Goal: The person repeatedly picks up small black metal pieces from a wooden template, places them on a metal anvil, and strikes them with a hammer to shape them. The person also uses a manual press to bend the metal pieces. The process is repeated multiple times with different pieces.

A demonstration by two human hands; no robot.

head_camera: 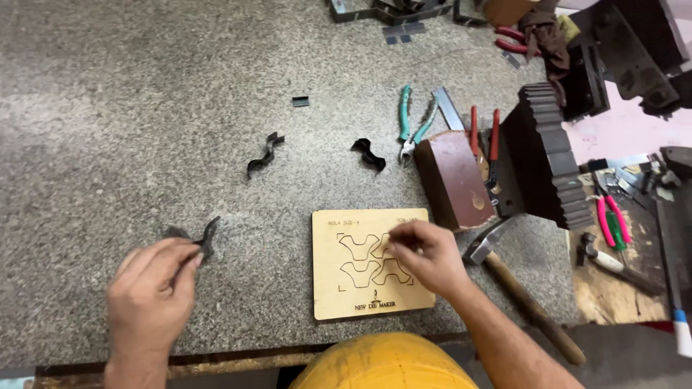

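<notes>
Yellow cloth [386, 364] was seen nearest | left hand [150, 294] grip was pinched shut on bent strip [205, 238] over desk [144, 86] | right hand [425, 256] fingertips were pressed closed on board [328, 288] slots; strip best kept square to its slot.

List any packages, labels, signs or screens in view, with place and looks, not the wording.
Printed wooden board: flat on the speckled worktop under the right hand; pale rectangle with dark cut outlines of curvy shapes, small dark lettering along top and bottom edges.
No packages, signs or screens show.

Three bent black metal strips [263, 154], one wooden board [328, 288], two hammers [522, 292], four pliers [414, 124].
</notes>
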